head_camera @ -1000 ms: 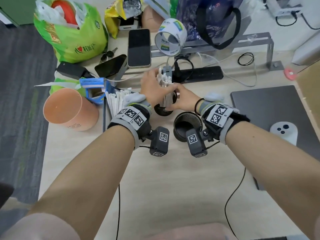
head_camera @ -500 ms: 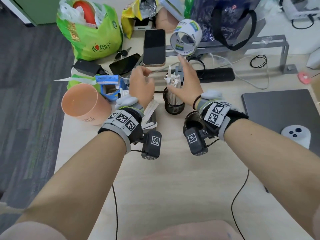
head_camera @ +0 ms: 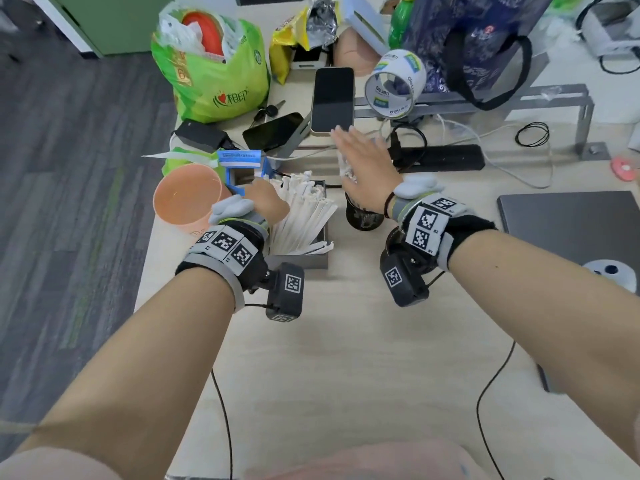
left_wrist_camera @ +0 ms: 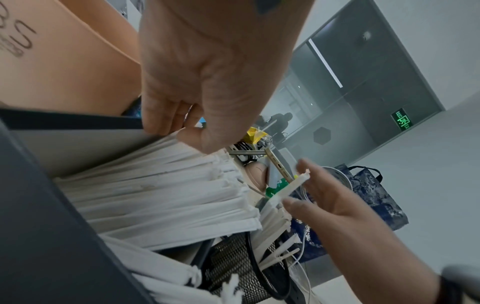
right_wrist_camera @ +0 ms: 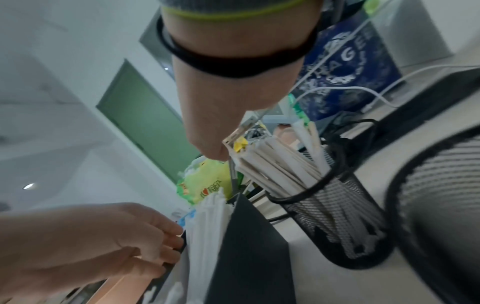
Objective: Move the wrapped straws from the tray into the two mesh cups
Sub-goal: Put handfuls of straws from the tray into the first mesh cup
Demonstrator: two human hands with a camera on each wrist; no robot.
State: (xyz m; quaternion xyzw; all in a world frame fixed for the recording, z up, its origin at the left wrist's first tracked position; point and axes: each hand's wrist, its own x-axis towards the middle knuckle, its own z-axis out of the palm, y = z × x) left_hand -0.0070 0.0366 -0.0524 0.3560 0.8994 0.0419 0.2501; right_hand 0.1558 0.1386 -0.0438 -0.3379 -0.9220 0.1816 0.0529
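Note:
A dark grey tray (head_camera: 298, 263) holds a pile of white wrapped straws (head_camera: 304, 216) (left_wrist_camera: 155, 195). My left hand (head_camera: 266, 202) reaches into the tray's left side, its thumb on top of the straws and its fingers (left_wrist_camera: 161, 115) curled down beside them. Just right of the tray, a black mesh cup (head_camera: 363, 220) (right_wrist_camera: 337, 226) stands holding a bundle of straws (right_wrist_camera: 280, 164). My right hand (head_camera: 360, 161) is flat and open, resting against the tops of that bundle. A second mesh cup (right_wrist_camera: 436, 205) sits under my right wrist, mostly hidden in the head view.
An orange cup (head_camera: 187, 199) and a blue box (head_camera: 242, 164) stand left of the tray. Behind are two phones (head_camera: 332, 98), a tape roll (head_camera: 394, 84), a green bag (head_camera: 214, 74) and a power strip (head_camera: 440, 157). A laptop (head_camera: 571, 220) lies right.
Both hands were placing a bundle in the cup. My left hand has let go and moved left and down onto the tray's straws. My right hand has flattened against the cup's straws.

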